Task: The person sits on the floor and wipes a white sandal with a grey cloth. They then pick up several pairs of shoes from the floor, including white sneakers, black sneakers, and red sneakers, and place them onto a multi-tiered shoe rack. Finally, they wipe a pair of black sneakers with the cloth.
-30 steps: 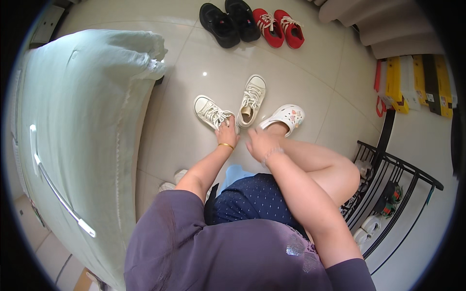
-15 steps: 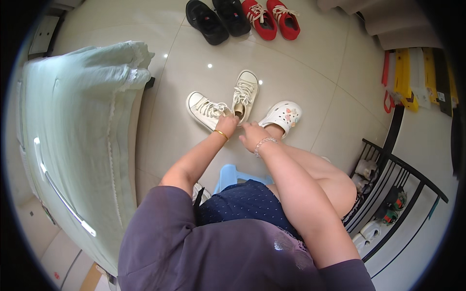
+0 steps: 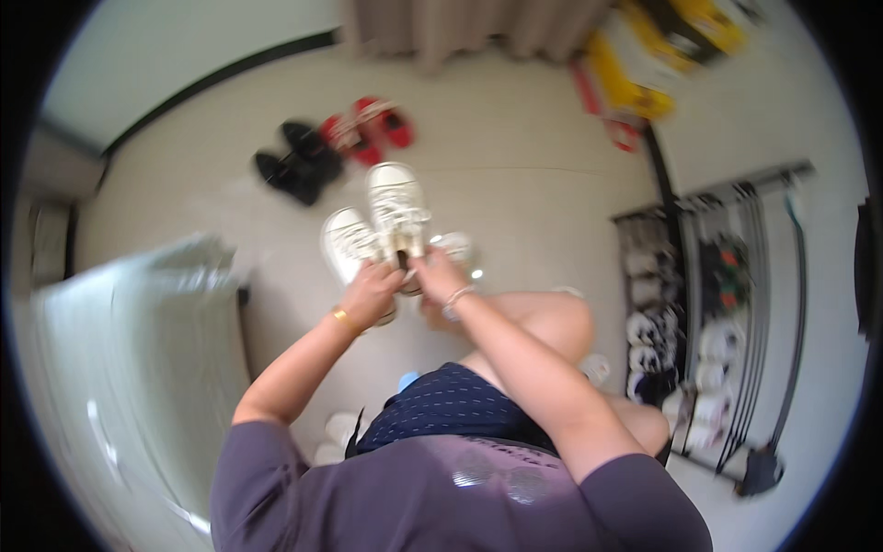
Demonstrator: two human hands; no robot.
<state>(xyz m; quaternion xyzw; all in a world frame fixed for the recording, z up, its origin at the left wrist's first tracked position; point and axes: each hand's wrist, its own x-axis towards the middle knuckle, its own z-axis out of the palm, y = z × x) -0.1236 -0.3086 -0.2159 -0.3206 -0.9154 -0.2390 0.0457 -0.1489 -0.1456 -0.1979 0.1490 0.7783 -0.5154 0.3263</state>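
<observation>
Both hands hold a pair of cream lace-up sneakers side by side in front of me, toes pointing away. My left hand is closed at the heel of the left sneaker. Fingers of my right hand close on the heel opening of the right sneaker, whose dark inside shows. Its laces run loosely over the tongue. A white clog lies just beyond my right hand, partly hidden by it. Motion blurs the fingertips.
Black shoes and red shoes stand farther off on the tiled floor. At right is a black rack with several shoes. Yellow boxes are at the upper right. A pale green cover drapes something at left.
My hands have closed on the sneakers' heels and brought the pair together, seemingly lifted off the floor. The view has swung, showing more of the far wall and the rack.
</observation>
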